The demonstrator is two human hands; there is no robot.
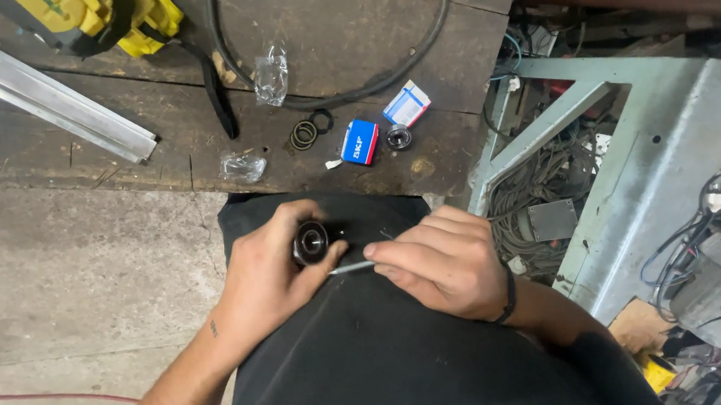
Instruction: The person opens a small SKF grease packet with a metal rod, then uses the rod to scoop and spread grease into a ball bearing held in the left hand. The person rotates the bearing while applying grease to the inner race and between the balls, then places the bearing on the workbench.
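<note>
My left hand [271, 270] grips a round black and metal bearing part [310, 242] against my dark shirt, thumb and fingers around its rim. Close beside it, my right hand [443, 261] is closed on a thin grey metal tool [351, 268] whose tip points at the part. A black band circles my right wrist. On the dark wooden bench [33, 147] ahead lie a loose bearing [398, 138], a blue and red box [359, 142], a white and blue box [406, 104] and black rubber rings [308, 131].
A yellow power tool [91, 16] and a metal rail [36, 89] lie at the bench's back left. A black cable [366, 86] loops across it, near small clear plastic bags [270, 75]. A grey metal frame [640, 146] with tangled wires stands right. Concrete floor [57, 288] lies left.
</note>
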